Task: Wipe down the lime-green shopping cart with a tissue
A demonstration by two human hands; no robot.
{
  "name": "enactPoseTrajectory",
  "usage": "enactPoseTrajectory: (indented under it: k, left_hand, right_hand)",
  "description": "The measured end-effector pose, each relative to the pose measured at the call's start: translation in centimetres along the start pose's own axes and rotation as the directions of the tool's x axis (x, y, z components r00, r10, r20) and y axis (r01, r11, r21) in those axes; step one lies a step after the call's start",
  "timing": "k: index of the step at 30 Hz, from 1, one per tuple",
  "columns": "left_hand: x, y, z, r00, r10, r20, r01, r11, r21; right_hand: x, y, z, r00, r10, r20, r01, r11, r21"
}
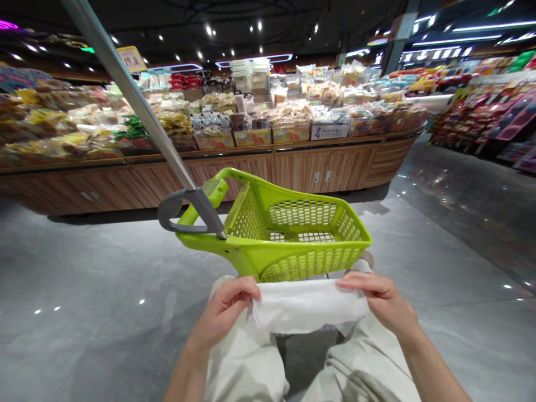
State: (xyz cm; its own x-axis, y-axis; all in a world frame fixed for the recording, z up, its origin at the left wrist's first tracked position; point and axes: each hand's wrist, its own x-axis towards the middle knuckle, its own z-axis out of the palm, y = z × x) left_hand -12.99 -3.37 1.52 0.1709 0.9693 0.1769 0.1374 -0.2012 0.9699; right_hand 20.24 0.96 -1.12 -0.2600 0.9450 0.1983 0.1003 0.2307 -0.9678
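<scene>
Between left hand (218,319) and right hand (387,300), fingertip-pinched at opposite ends: thin white sheet (307,307), cloth or paper unclear, near green cart (268,252) beyond. Possible tearing through uneven pulling; possible slipping through loosened pinch.

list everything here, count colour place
thin soft sheet: one, white, lower centre
perforated plastic basket: one, lime green, centre
straight metal pole: one, silver, upper left
curved handle: one, grey, pole's foot
rectangular price sign: one, yellow, upper left
wood-grain counter: one, brown, behind basket
packaged goods: many, multicoloured, on counter
ceiling lights: many, white, top
glossy floor: one, grey, around basket
fabric trousers: one pair, pale, bottom
left grip: one, bare, pinching sheet's left end
right grip: one, bare, pinching sheet's right end
</scene>
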Motion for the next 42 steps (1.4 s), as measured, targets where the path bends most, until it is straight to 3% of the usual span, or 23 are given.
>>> enactPoseTrajectory:
  k: [3, 8, 11, 14, 16, 18, 20, 23, 25, 27, 29, 31, 34, 38, 42]
  left_hand:
    - [-0.2, 0.3, 0.1, 1.0, 0.029, -0.007, -0.029, 0.999, -0.032]
    - [0.0, 0.4, 1.3, 0.995, 0.019, -0.102, -0.04, 0.977, -0.207]
    - [0.4, 0.2, 2.3, 0.982, 0.003, -0.189, -0.024, 0.994, -0.107]
    - [0.5, -0.5, 2.6, 0.984, -0.038, -0.174, 0.034, 0.999, -0.023]
    - [0.3, -1.0, 2.2, 0.992, -0.098, -0.073, 0.093, 0.993, -0.077]
    - [0.3, -1.3, 2.0, 0.971, -0.192, 0.145, 0.211, 0.969, -0.128]
    - [0.5, -1.5, 2.5, 0.897, -0.232, 0.377, 0.304, 0.942, -0.145]
    - [1.2, -1.4, 4.9, 0.87, -0.193, 0.454, 0.287, 0.947, -0.146]
    - [1.9, -1.4, 7.1, 0.882, -0.189, 0.432, 0.303, 0.929, -0.212]
    - [2.5, -1.6, 8.9, 0.897, -0.252, 0.364, 0.363, 0.89, -0.277]
    - [3.0, -1.9, 9.8, 0.93, -0.303, 0.207, 0.359, 0.871, -0.336]
    - [3.3, -2.1, 10.0, 0.946, -0.322, 0.048, 0.319, 0.884, -0.341]
    - [3.6, -1.9, 9.3, 0.956, -0.291, -0.02, 0.274, 0.918, -0.286]
    - [3.3, -1.1, 7.3, 0.975, -0.194, 0.105, 0.215, 0.944, -0.249]
    - [2.9, -0.9, 6.0, 0.981, -0.157, 0.113, 0.178, 0.962, -0.205]
  right_hand:
    - [-0.1, 0.0, -0.1, 0.994, -0.063, -0.091, 0.064, 0.998, 0.007]
    - [-0.4, -0.2, -0.6, 0.98, -0.191, 0.049, 0.191, 0.982, 0.002]
    - [-0.4, -0.2, -0.6, 0.985, -0.17, 0.034, 0.171, 0.985, -0.01]
    - [-0.1, -0.4, 0.1, 0.992, -0.105, -0.071, 0.103, 0.994, -0.037]
    - [0.2, -0.8, 0.8, 0.989, -0.044, -0.144, 0.04, 0.999, -0.032]
    - [0.6, -1.4, 1.4, 0.992, -0.007, -0.129, 0.008, 1.0, 0.01]
    - [1.0, -2.1, 2.0, 1.0, 0.013, -0.025, -0.012, 0.999, 0.045]
    - [1.7, -2.7, 3.2, 0.985, 0.061, 0.16, -0.074, 0.994, 0.077]
    - [2.2, -2.6, 4.1, 0.971, 0.111, 0.213, -0.151, 0.971, 0.183]
    - [2.5, -2.2, 5.1, 0.962, 0.181, 0.203, -0.25, 0.88, 0.403]
    - [2.4, -1.6, 6.0, 0.94, 0.26, 0.221, -0.342, 0.73, 0.591]
    - [2.2, -1.0, 6.8, 0.912, 0.309, 0.269, -0.409, 0.664, 0.626]
    - [1.8, -0.3, 7.4, 0.923, 0.324, 0.208, -0.385, 0.783, 0.489]
    - [1.9, 0.3, 7.0, 0.971, 0.23, 0.07, -0.239, 0.887, 0.394]
    - [2.1, 0.6, 6.3, 0.986, 0.103, 0.128, -0.142, 0.928, 0.346]
